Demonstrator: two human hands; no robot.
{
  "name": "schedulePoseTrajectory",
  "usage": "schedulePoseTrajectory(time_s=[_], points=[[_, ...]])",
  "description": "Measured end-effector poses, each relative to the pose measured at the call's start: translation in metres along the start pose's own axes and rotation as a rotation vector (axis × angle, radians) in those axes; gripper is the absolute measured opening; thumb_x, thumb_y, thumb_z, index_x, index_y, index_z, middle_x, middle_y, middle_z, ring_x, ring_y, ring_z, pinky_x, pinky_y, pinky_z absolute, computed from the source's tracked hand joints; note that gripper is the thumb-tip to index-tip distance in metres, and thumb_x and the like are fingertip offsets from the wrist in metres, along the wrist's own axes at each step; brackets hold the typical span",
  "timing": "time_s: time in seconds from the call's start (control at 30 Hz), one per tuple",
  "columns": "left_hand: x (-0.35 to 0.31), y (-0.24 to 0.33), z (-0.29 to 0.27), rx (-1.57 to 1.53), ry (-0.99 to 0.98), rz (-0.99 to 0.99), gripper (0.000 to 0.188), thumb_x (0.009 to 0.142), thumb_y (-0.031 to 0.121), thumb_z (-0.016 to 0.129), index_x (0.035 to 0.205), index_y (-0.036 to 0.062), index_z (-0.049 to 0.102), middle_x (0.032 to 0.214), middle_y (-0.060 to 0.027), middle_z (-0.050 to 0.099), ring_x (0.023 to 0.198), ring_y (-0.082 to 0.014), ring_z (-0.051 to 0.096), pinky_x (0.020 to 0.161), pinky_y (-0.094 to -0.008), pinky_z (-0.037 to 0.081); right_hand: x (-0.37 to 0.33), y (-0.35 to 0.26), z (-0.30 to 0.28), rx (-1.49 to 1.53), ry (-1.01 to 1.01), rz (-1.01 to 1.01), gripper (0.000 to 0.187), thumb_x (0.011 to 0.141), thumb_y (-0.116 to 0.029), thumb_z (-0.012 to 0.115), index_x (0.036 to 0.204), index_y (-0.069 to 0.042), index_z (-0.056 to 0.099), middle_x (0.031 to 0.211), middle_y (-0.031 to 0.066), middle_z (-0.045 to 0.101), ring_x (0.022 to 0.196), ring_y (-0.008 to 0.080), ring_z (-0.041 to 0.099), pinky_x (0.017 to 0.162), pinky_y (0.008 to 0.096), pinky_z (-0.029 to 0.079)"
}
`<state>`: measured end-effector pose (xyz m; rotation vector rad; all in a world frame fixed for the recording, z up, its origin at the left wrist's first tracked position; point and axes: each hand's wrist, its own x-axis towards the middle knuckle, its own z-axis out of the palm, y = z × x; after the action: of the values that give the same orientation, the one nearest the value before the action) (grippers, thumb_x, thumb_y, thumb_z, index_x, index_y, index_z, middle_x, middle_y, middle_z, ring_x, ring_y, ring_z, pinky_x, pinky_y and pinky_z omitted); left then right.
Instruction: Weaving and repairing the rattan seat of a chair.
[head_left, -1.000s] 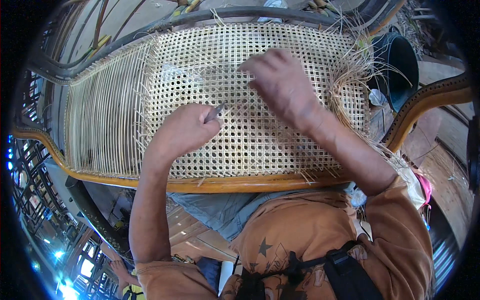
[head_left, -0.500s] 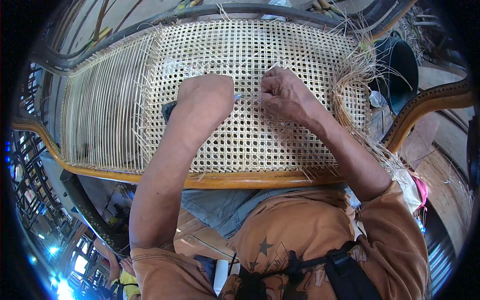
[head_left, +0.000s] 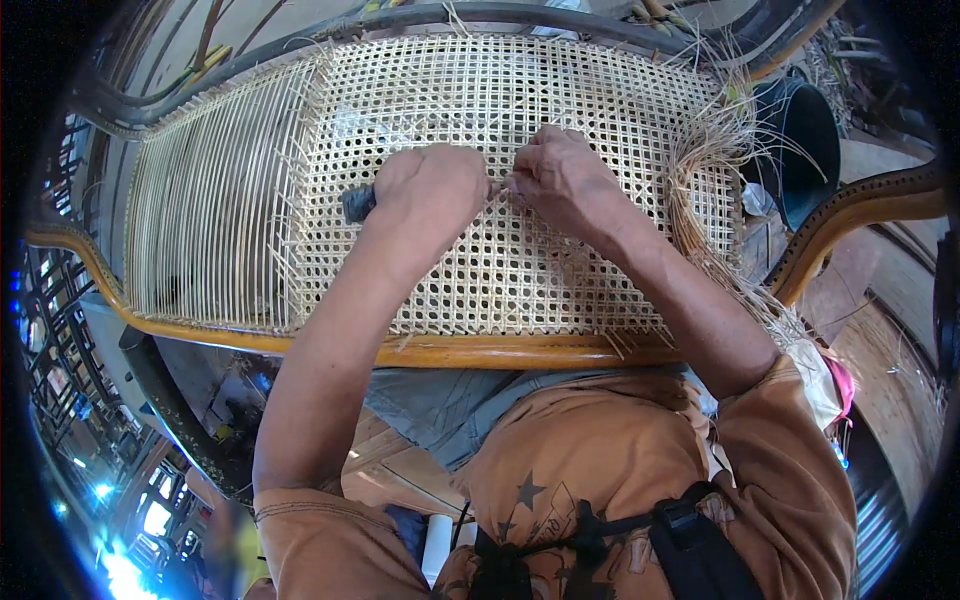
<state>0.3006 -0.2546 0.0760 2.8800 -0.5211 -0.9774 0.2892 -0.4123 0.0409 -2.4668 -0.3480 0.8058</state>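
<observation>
A cane-webbed panel [head_left: 480, 290] in a brown wooden frame [head_left: 520, 352] stretches before me, its middle and right woven into an open lattice. My left hand [head_left: 432, 180] is closed over the lattice around a dark-handled tool [head_left: 358, 203]; the handle sticks out on its left, and the fist hides most of the rest. Close on its right, my right hand [head_left: 565, 180] is pinched just above the weave, fingertips curled near the left hand's. Whatever it pinches is too small and hidden to make out.
At the panel's left run parallel cane strands [head_left: 200, 210] without cross weave. A bundle of loose cane strands [head_left: 690, 200] hangs over the right side. Beyond it stand a dark bucket [head_left: 800, 150] and a curved wooden arm [head_left: 860, 215] edged with small holes.
My left hand has moved right with the tool, closing the gap to my right hand. The right hand has shifted slightly left. The metal tip seen earlier by the left fist is now hidden.
</observation>
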Motion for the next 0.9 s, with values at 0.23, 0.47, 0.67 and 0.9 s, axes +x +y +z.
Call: schedulePoseTrajectory(time_s=[0.23,0.47,0.67,0.9], points=[[-0.016,-0.009,-0.016,0.051,-0.054,-0.101,0.035,0.084,0.035,0.055,0.081,0.0024,0.067,0.081,-0.0174,0.065,0.081,-0.0321,0.063,0.073,-0.0418,0.049,-0.01,0.005,0.009,-0.138,0.33,-0.379,0.023,0.078,-0.004,0.059,0.101,-0.008,0.06,0.107,0.0067,0.057,0.094,0.0266,0.056,0.082,0.0343,0.049],[-0.048,-0.034,-0.01,0.068,0.011,-0.134,0.035,0.086,0.036,0.051,0.08,0.0042,0.065,0.075,-0.0157,0.064,0.075,-0.0327,0.062,0.069,-0.0436,0.048,0.001,0.007,0.002,-0.34,0.187,-0.383,0.015,0.084,-0.008,0.055,0.095,-0.009,0.064,0.098,0.0072,0.06,0.091,0.0231,0.059,0.074,0.0347,0.051],[-0.074,-0.018,-0.036,0.018,0.086,-0.155,0.039,0.087,0.04,0.05,0.076,0.0057,0.063,0.068,-0.0155,0.06,0.068,-0.0328,0.061,0.063,-0.0449,0.047,-0.005,-0.033,-0.011,0.444,-0.111,-0.236,0.02,0.09,-0.023,0.055,0.091,-0.006,0.065,0.073,0.0069,0.063,0.065,0.0177,0.059,0.061,0.0312,0.05],[-0.029,-0.006,-0.019,0.088,-0.114,-0.07,0.022,0.079,0.013,0.049,0.078,0.0002,0.066,0.077,-0.0187,0.065,0.076,-0.0338,0.065,0.069,-0.0429,0.05,-0.007,-0.01,-0.014,0.262,-0.13,0.038,0.024,0.085,-0.024,0.059,0.074,-0.002,0.064,0.057,0.0068,0.057,0.05,0.0133,0.051,0.051,0.0331,0.045]])
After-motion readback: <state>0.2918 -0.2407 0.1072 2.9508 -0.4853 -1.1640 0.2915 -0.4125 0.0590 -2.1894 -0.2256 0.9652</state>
